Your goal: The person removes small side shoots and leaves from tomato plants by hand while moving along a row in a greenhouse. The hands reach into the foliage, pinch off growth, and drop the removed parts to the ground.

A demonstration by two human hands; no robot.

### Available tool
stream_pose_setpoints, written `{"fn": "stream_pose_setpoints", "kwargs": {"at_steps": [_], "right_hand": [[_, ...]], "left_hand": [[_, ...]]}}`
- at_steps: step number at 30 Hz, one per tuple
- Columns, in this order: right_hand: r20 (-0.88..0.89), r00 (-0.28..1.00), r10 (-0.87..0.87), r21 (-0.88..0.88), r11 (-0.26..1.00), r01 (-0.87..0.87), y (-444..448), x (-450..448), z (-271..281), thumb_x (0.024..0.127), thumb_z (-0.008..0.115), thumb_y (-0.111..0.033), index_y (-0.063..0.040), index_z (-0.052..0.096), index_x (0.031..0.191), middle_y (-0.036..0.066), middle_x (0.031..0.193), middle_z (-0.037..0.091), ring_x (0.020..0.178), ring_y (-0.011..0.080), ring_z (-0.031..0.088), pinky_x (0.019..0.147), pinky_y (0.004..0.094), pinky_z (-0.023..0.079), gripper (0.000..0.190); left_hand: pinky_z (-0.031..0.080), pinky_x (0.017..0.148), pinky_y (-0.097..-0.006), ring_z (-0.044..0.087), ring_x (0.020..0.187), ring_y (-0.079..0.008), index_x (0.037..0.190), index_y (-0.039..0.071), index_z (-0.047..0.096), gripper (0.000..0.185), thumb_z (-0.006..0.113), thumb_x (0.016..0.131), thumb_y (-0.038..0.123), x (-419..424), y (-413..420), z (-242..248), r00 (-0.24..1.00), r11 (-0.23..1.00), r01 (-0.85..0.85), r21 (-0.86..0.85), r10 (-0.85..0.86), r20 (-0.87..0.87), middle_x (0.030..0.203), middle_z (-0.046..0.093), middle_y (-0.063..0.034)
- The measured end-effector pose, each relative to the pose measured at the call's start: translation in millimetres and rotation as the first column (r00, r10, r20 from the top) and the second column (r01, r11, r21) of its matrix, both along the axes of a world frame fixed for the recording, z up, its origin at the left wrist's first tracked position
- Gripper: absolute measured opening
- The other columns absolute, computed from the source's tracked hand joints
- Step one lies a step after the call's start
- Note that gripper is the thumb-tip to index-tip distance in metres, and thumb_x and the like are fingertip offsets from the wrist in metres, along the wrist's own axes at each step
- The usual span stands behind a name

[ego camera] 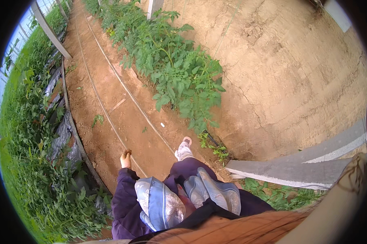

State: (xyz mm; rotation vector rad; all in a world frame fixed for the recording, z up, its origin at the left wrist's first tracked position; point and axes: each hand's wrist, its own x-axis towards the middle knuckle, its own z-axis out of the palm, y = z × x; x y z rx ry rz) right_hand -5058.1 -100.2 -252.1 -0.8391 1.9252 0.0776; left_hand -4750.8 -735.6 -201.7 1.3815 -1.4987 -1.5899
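Observation:
My left hand [125, 159] hangs low over the dirt path [95, 91], close to one of the two thin rails [110, 123]. Its fingertips look dark brown, perhaps soiled, and I cannot make out whether they hold anything. A dark purple sleeve [125, 201] covers that arm. My right hand is out of view. Ahead of my purple clothing a pale foot with a pinkish tip [184, 149] shows at the other rail [137, 105]. Blue and white flowered cloth [162, 201] hangs at my front.
Tomato plants [183, 76] line the path's right side, before a cracked earthen wall [262, 76]. Dense greenery [28, 137] and black plastic film [63, 131] border the left, with a slanting post [50, 29]. A grey concrete beam [278, 170] lies to the right.

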Motion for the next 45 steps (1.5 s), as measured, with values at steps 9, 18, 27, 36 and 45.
{"fn": "stream_pose_setpoints", "kwargs": {"at_steps": [9, 18, 27, 36, 45], "right_hand": [[0.246, 0.718, -0.651, -0.712, 0.381, 0.590, -337, -321, 173, 0.088, 0.049, -0.002, -0.004, 0.047, 0.127, 0.010, 0.124, 0.053, 0.105, 0.0164, 0.054, 0.092, 0.0279, 0.041, 0.039], [0.152, 0.797, -0.584, -0.945, 0.149, 0.290, -524, -372, 262, 0.079, 0.063, -0.004, -0.014, 0.042, 0.133, 0.009, 0.126, 0.052, 0.113, 0.0209, 0.051, 0.098, 0.0337, 0.037, 0.059], [0.333, 0.340, -0.879, -0.747, -0.026, 0.665, -464, -367, 184, 0.083, 0.051, -0.002, -0.003, 0.060, 0.104, 0.009, 0.080, 0.065, 0.081, 0.0213, 0.062, 0.082, 0.0311, 0.044, 0.022], [0.672, 0.311, -0.672, -0.432, -0.014, 0.902, -482, -286, 182, 0.085, 0.046, -0.002, 0.000, 0.054, 0.119, 0.014, 0.120, 0.057, 0.110, 0.0265, 0.053, 0.090, 0.0349, 0.042, 0.035], [-0.087, 0.905, -0.416, -0.513, 0.798, 0.317, -482, -281, 260, 0.082, 0.057, -0.014, -0.007, 0.061, 0.104, 0.012, 0.103, 0.061, 0.100, 0.0300, 0.055, 0.086, 0.0353, 0.044, 0.024]], "left_hand": [[0.040, 0.092, -0.0254, 0.054, 0.106, -0.0171, 0.118, -0.004, 0.051, 0.029, 0.051, 0.091, 0.007, -326, -42, 63, 0.864, 0.850, 0.491, 0.194, -0.445, -0.236, 0.112, 0.059, -0.0116], [0.034, 0.100, -0.0283, 0.043, 0.121, -0.0197, 0.136, 0.002, 0.031, 0.054, 0.049, 0.086, -0.002, -619, -79, 30, 0.523, 0.538, 0.839, -0.085, -0.839, -0.150, 0.131, 0.046, -0.0121], [0.046, 0.068, -0.0293, 0.057, 0.072, -0.0182, 0.104, -0.004, 0.057, 0.028, 0.063, 0.084, 0.015, -638, -59, -15, 0.317, 0.289, 0.945, 0.150, -0.924, -0.215, 0.087, 0.064, -0.0121], [0.045, 0.067, -0.0290, 0.058, 0.075, -0.0148, 0.083, 0.001, 0.062, 0.019, 0.070, 0.077, 0.016, -654, -32, 76, -0.062, -0.168, 0.900, 0.402, -0.963, -0.264, 0.083, 0.064, -0.0065], [0.045, 0.065, -0.0292, 0.056, 0.074, -0.0168, 0.087, 0.004, 0.057, 0.026, 0.057, 0.087, 0.030, -610, 35, 56, -0.102, -0.267, 0.865, 0.425, -0.923, -0.372, 0.081, 0.059, -0.0061]]}}
